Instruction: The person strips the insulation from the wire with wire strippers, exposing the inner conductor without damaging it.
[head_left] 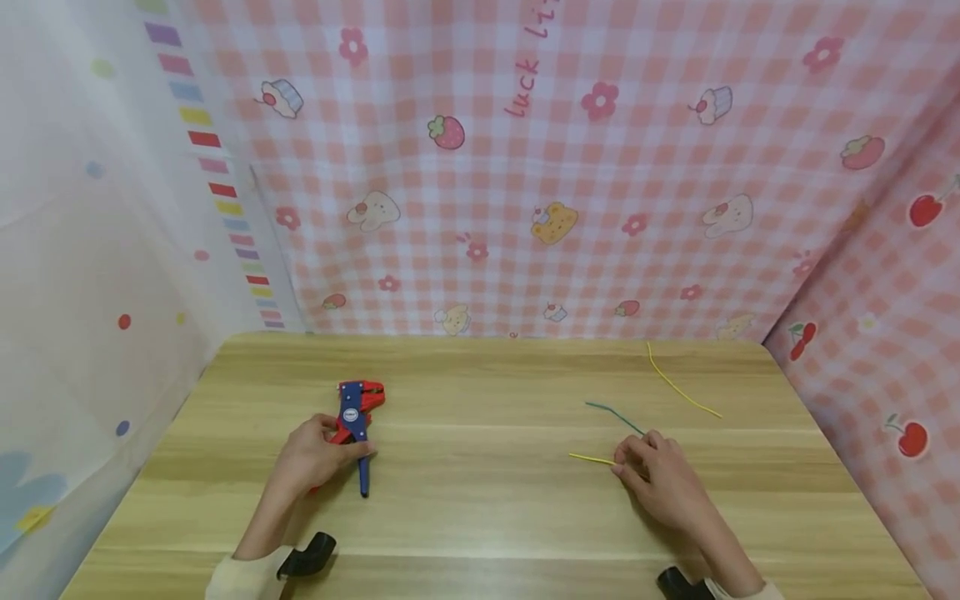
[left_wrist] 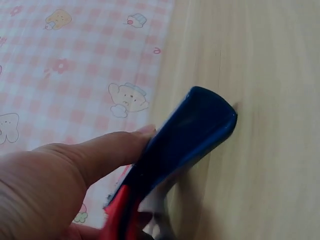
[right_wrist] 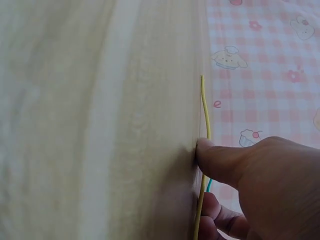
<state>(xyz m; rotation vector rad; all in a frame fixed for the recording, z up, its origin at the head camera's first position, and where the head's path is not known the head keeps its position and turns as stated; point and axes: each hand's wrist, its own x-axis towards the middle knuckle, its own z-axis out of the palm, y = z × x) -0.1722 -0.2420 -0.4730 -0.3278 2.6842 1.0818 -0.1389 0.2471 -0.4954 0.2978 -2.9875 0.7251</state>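
Observation:
On the left of the table, my left hand [head_left: 309, 454] grips a wire stripper [head_left: 351, 408] with a blue body, red handle and red jaws that point away from me. Its blue handle [left_wrist: 187, 132] fills the middle of the left wrist view, with the thumb against it. My right hand [head_left: 663, 479] pinches a short yellow wire [head_left: 588, 457] between thumb and fingers; one end sticks out to the left. A green wire [head_left: 613, 413] lies just beyond that hand, its near end hidden by the fingers. Only a bit of the green wire [right_wrist: 209, 185] shows in the right wrist view.
Another yellow wire [head_left: 678, 387] lies at the back right of the wooden table [head_left: 480, 517]. Pink checked cloth [head_left: 487, 183] hangs behind the table's far edge, with more cloth at both sides. Black wrist mounts [head_left: 309, 556] show near the sleeves.

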